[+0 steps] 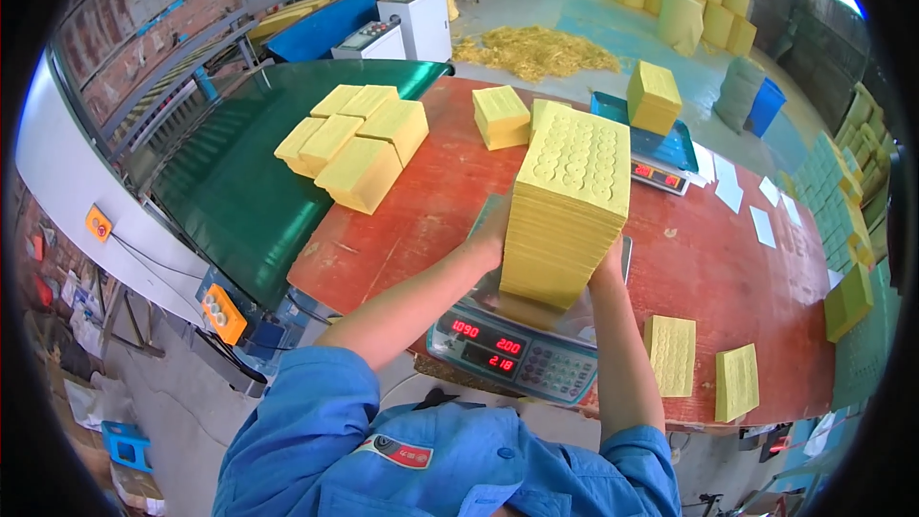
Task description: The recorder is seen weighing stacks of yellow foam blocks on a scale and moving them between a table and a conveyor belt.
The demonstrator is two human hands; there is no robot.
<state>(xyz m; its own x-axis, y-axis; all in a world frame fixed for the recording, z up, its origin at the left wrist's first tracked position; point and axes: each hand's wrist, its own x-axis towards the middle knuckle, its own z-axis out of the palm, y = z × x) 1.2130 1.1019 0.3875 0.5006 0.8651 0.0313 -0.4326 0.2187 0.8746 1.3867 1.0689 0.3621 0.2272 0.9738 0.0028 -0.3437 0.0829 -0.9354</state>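
Note:
A tall stack of yellow embossed paper sheets (565, 220) stands upright between my two hands, over the weighing scale (546, 373) at the table's near edge. Against the stack's left side presses my left hand (493, 235), its fingertips hidden behind the paper. My right hand (609, 263) grips the opposite side, mostly covered by the stack. Whether the stack's base touches the scale's pan cannot be made out. Red digits glow on the scale's display. Beyond the stack, a second scale with a blue tray (678, 146) bears a smaller yellow paper stack (655, 96).
Several yellow stacks (356, 148) sit at the left, where the red table (732, 273) meets a green conveyor belt (230, 163). A thin yellow stack (670, 354) and another small stack (737, 381) lie at the near right. White paper slips (762, 227) are scattered farther back.

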